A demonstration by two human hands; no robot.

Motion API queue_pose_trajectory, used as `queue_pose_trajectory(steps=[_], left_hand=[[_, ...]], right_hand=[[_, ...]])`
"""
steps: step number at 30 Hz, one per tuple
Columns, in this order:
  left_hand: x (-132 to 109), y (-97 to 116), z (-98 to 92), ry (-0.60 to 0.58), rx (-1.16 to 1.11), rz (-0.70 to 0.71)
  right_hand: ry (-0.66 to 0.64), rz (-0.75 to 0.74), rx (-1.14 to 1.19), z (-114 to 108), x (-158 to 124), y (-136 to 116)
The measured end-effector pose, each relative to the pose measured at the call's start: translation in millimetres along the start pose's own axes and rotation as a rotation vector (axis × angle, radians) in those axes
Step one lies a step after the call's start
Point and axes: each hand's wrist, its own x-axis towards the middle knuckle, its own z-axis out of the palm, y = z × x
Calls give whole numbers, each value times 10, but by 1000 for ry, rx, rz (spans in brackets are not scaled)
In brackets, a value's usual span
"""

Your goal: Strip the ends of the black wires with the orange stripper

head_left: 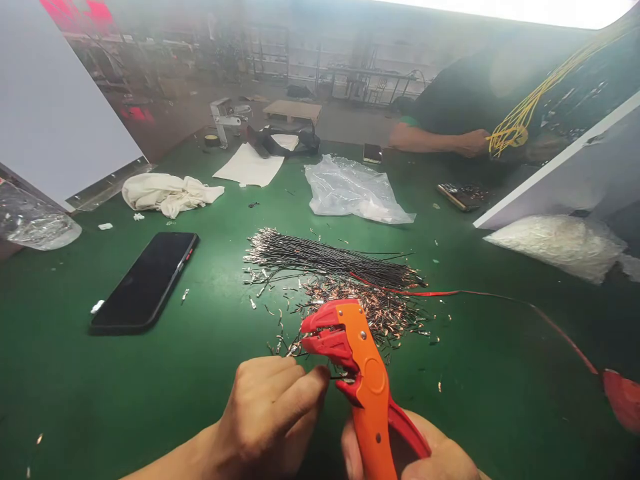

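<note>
At the bottom centre, my left hand [275, 407] is closed in a pinch on a thin black wire [336, 379], whose end reaches the tool's lower notch. My right hand [435, 448] is wrapped round the handles of an orange and red wire stripper [371, 380], its red jaws pointing left. Just beyond the tool lies a heap of short wire scraps [395, 319] with copper ends. Behind the heap, a bundle of black wires [325, 257] is laid out, with metal terminals at its left end. A red strip [430, 293] runs right from the bundle.
A black phone [147, 281] lies at left, with a white cloth [167, 192] beyond it. A clear plastic bag [355, 190] and white paper [253, 165] are further back. Across the table, a person's hand [473, 143] holds yellow wires [520, 127]. White panels flank both sides.
</note>
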Motion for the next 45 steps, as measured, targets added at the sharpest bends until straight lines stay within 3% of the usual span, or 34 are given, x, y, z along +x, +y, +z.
queue_pose_trajectory(steps=[9,12,15,21,30,34,37,41,43,45], left_hand=[[-28,13,9,-67,-26,-52],[-32,9,16,-17,-33,-41],[-15,-2,16,43,-35,23],[-39,-29,36,44,-35,24],[-16,-21,11,-18,34,-6],[-5,-46,-21,-8,114,-54],[3,-54,-39,-5,140,-94],[13,-28,-26,1,186,-6],[17,-6,-7,-9,175,38],[25,16,11,-31,151,69]], right_hand=[[-1,-98,-159,-52,-7,89],[43,-110,-131,-91,-32,147],[-2,-149,-74,-126,-9,189],[3,-224,-57,-137,23,229],[95,-30,-57,26,-37,-13],[128,-78,-54,125,-103,-121],[234,-184,-130,162,-178,-166],[488,-331,-547,158,-230,-173],[537,-314,-673,153,-220,-162],[530,-255,-659,151,-196,-149]])
